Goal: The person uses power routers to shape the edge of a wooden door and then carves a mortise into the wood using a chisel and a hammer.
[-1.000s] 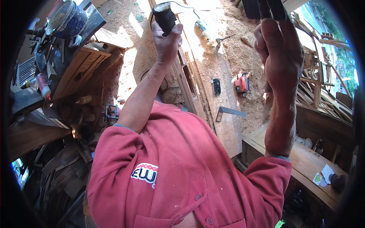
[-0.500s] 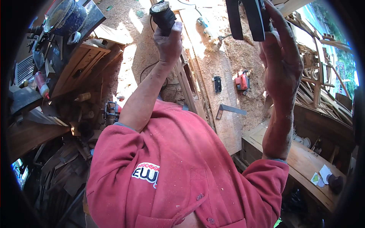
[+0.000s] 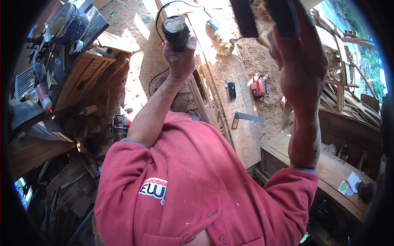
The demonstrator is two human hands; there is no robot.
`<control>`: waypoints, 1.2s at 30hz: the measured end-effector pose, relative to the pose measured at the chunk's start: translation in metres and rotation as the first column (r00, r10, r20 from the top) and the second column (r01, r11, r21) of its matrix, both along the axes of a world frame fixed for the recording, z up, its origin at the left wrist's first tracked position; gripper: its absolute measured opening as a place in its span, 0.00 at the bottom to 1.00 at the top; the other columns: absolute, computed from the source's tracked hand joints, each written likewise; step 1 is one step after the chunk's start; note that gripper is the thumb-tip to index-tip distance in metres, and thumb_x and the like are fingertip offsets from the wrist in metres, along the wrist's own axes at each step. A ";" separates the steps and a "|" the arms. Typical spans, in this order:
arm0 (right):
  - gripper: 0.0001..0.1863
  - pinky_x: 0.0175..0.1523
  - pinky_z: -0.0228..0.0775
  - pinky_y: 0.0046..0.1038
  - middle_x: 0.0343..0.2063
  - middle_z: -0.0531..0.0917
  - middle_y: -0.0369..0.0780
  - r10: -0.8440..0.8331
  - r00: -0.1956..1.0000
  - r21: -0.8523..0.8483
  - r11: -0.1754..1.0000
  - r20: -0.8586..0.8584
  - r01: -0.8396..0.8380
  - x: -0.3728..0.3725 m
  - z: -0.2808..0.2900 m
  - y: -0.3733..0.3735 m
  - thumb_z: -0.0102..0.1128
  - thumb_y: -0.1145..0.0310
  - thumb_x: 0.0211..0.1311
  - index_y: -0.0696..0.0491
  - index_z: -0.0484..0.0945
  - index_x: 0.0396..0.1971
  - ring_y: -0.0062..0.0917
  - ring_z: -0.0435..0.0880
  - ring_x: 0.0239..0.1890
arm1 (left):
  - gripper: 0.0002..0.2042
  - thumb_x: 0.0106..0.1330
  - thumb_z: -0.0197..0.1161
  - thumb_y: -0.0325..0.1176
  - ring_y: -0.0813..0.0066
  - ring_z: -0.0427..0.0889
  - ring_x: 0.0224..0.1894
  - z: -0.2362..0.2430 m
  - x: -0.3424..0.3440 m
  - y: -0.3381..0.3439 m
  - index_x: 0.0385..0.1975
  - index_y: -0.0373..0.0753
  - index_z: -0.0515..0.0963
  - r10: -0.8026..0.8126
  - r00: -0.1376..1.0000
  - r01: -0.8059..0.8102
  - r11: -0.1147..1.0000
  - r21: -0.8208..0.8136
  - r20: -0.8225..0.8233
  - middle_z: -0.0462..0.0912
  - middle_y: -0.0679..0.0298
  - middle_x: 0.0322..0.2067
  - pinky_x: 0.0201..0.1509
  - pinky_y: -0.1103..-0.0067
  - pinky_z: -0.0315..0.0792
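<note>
My left hand [image 3: 179,59] is closed around a short black cylinder [image 3: 174,37] with a rough, pale round end facing up; its exact kind is unclear. Raised close to the camera, my right hand [image 3: 299,67] grips a black two-pronged thing [image 3: 283,18]. That thing is blurred and cut off by the upper edge, and some of the fingers are hidden behind it. Below and between my hands lie a try square [image 3: 248,118], a small black rectangular fitting [image 3: 231,90] and a red power tool [image 3: 258,87].
A long wooden piece with a slot [image 3: 201,92] runs beside my left forearm. Farther off lies a teal power tool [image 3: 214,26] among sawdust. At left, a blue bucket [image 3: 72,29] and a glue bottle [image 3: 43,97] stand on a bench. Wood scraps [image 3: 334,94] are stacked right.
My right hand and the black two-pronged thing have shifted a little up and turned. My left hand has tilted the cylinder slightly, showing more of its pale end.
</note>
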State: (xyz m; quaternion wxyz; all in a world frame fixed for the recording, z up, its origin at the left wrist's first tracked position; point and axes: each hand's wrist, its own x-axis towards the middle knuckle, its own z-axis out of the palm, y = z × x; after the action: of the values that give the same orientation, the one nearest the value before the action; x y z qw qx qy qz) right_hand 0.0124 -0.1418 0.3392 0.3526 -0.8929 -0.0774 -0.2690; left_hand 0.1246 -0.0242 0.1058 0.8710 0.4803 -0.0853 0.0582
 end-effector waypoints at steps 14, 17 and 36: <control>0.23 0.23 0.51 0.15 0.26 0.76 0.30 -0.168 0.968 0.360 0.905 -0.184 0.226 -0.021 -0.018 -0.013 0.55 0.69 0.73 0.50 0.70 0.66 0.09 0.63 0.20 | 0.10 0.64 0.63 0.37 0.84 0.62 0.11 0.006 0.032 0.008 0.31 0.40 0.72 -0.015 0.970 -0.025 0.987 -0.160 -0.244 0.71 0.69 0.18 0.14 0.83 0.58; 0.25 0.23 0.56 0.18 0.25 0.78 0.31 -0.119 0.982 0.370 0.914 -0.144 0.165 -0.014 -0.016 -0.014 0.57 0.69 0.72 0.48 0.69 0.67 0.12 0.66 0.20 | 0.10 0.63 0.69 0.37 0.87 0.72 0.21 0.004 0.022 -0.002 0.34 0.40 0.75 -0.021 0.987 0.004 0.995 -0.103 -0.160 0.75 0.73 0.22 0.24 0.85 0.67; 0.24 0.28 0.54 0.11 0.53 0.82 0.34 -0.050 0.980 0.311 0.944 -0.190 0.108 -0.029 -0.012 -0.028 0.52 0.74 0.72 0.50 0.69 0.67 0.04 0.63 0.24 | 0.10 0.65 0.64 0.38 0.85 0.64 0.12 0.011 0.025 0.009 0.30 0.41 0.71 -0.070 0.962 0.015 0.979 -0.204 -0.265 0.71 0.71 0.18 0.14 0.83 0.59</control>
State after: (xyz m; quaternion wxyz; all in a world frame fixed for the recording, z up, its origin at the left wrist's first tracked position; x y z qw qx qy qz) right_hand -0.0166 -0.1699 0.3275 0.4871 -0.8469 0.0354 -0.2103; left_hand 0.1492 -0.0147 0.1164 0.9194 0.3916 0.0305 -0.0188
